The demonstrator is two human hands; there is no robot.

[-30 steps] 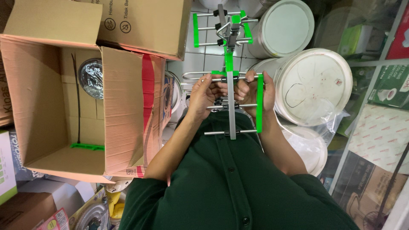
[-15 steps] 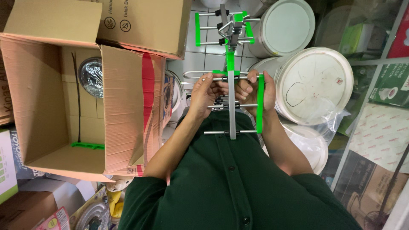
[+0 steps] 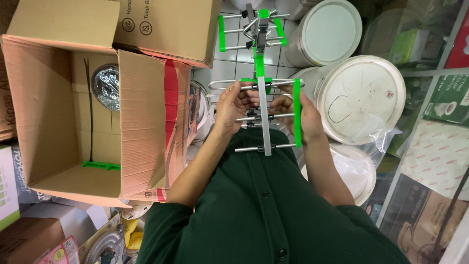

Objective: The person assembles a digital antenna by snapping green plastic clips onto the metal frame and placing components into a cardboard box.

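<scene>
- Both hands grip antenna (image 3: 263, 98): left hand (image 3: 233, 105) on rods, right hand (image 3: 305, 117) by green strip.
- Risk: thin rods bend/snag w/ buckets (image 3: 364, 100) close.

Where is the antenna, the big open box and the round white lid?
antenna (image 3: 264, 122): head view, on its metal middle bar.
open box (image 3: 141, 112): head view, on its right wall.
white lid (image 3: 364, 98): head view, on its flat top.

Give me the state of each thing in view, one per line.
Antenna: held over the lap, boom pointing away, green end strips fitted.
Left hand: grip closed on a cross rod.
Right hand: grip closed at the green strip.
Cardboard box: flaps open, green part and shiny disc inside.
White bucket: lid on.
</scene>
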